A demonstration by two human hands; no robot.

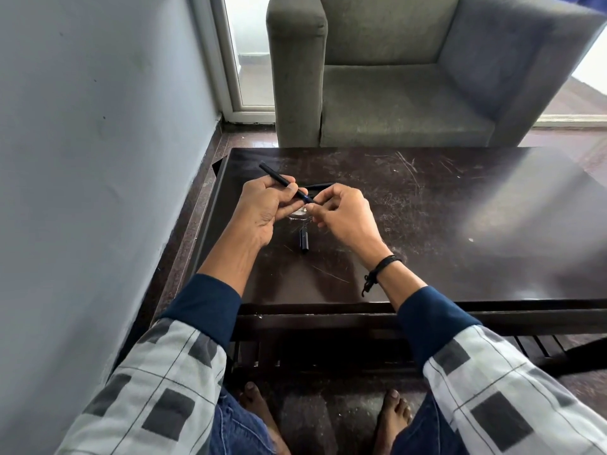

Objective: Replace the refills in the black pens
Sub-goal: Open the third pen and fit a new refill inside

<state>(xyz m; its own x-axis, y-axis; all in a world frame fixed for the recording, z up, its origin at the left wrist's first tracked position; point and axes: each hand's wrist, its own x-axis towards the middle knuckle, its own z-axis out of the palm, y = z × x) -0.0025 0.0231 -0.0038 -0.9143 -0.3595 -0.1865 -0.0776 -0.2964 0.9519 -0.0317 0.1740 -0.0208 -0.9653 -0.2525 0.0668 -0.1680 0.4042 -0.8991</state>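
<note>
Dark wood table (pixel 427 224): scratched and glossy, with a slatted shelf under it; the person sits at its near edge, bare feet on the floor below.
Left hand (pixel 262 205): raised just above the tabletop, fingers curled closed around a black pen barrel (pixel 282 182).
Pen barrel: slim and matte black, tilted so its far end points up and to the left past the knuckles, while its near end reaches the gap between the two hands.
Barrel's near end: a short bluish stretch shows there, at the right fingertips; whether it is the refill or part of the pen I cannot tell.
Right hand (pixel 345 211): held level with the other, thumb and forefinger pinched together at the barrel's near end, remaining fingers loosely bent; whatever it pinches is too small to make out.
Second pen (pixel 320 185): black, lying flat on the table just beyond the hands, partly hidden by them.
Small black pen part (pixel 303 239): lies on the table between the wrists, pointing toward the hands.
Cord bracelet (pixel 381 266): black, on the right wrist.
Armchair (pixel 394 77): grey, standing beyond the table's far edge.
</note>
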